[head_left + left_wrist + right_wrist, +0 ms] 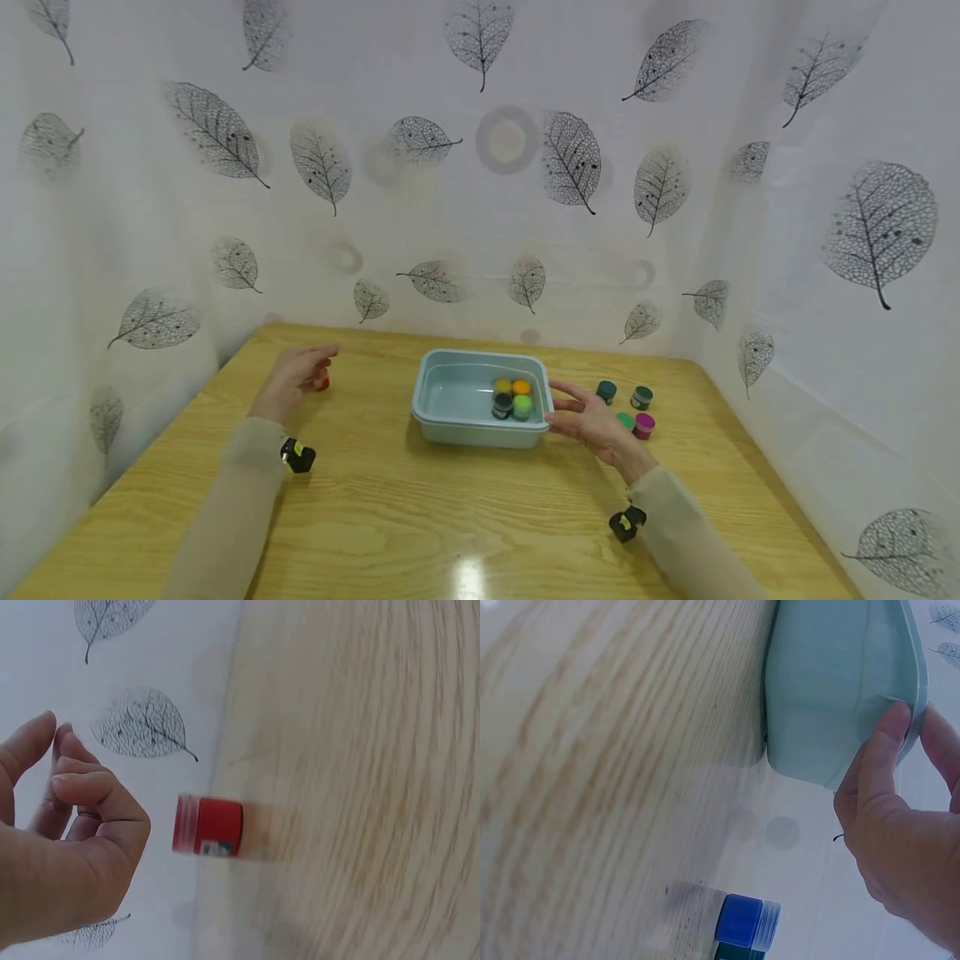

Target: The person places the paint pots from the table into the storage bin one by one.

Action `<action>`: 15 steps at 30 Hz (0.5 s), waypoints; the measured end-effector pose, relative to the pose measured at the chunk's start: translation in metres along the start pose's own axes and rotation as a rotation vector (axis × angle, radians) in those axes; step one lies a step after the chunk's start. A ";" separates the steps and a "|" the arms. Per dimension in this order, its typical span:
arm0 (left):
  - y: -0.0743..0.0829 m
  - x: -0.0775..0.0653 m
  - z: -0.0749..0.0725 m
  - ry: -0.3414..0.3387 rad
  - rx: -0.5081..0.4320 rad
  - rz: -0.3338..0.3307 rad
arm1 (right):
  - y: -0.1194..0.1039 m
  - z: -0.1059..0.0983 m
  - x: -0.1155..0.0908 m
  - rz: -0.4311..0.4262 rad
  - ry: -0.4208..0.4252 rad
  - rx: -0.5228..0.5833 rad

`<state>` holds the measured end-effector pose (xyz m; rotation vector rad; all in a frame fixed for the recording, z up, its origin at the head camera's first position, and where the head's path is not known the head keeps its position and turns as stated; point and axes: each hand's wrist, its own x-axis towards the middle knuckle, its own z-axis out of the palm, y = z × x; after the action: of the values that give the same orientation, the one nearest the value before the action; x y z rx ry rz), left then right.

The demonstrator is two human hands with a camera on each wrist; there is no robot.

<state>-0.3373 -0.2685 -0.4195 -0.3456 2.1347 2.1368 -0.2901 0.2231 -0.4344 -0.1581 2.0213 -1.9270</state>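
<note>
A pale blue plastic tub point(457, 433) stands mid-table with several small paint jars point(522, 407) gathered in its right end. At the tub's right end my right hand point(596, 427) pinches the rim, and the right wrist view shows thumb and fingers on either side of that rim point(916, 682). Over on the left, my left hand point(294, 377) is held above the table with loosely bent fingers and nothing in them. Close by it stands a red paint jar point(219, 826) with a clear lid, apart from the fingers in the left wrist view.
To the right of the tub are more paint jars, among them a dark green one point(641, 397) and a magenta one point(643, 426). A blue jar point(739, 921) shows in the right wrist view. A leaf-patterned curtain point(420, 225) surrounds the wooden table point(405, 517).
</note>
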 end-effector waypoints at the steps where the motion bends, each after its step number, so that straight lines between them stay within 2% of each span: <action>1: -0.001 0.001 -0.003 0.019 0.006 0.000 | 0.000 0.000 0.000 -0.003 -0.004 -0.002; 6: -0.007 0.002 -0.015 0.080 0.056 -0.007 | 0.000 0.000 0.000 -0.010 -0.022 0.004; 11: -0.012 0.002 -0.024 0.090 0.151 -0.005 | -0.001 0.000 -0.001 -0.009 -0.024 0.005; 15: -0.015 0.005 -0.029 0.087 0.201 -0.036 | -0.002 0.000 -0.002 -0.004 -0.018 0.004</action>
<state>-0.3362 -0.2974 -0.4352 -0.4615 2.3461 1.8992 -0.2886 0.2232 -0.4323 -0.1785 2.0073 -1.9250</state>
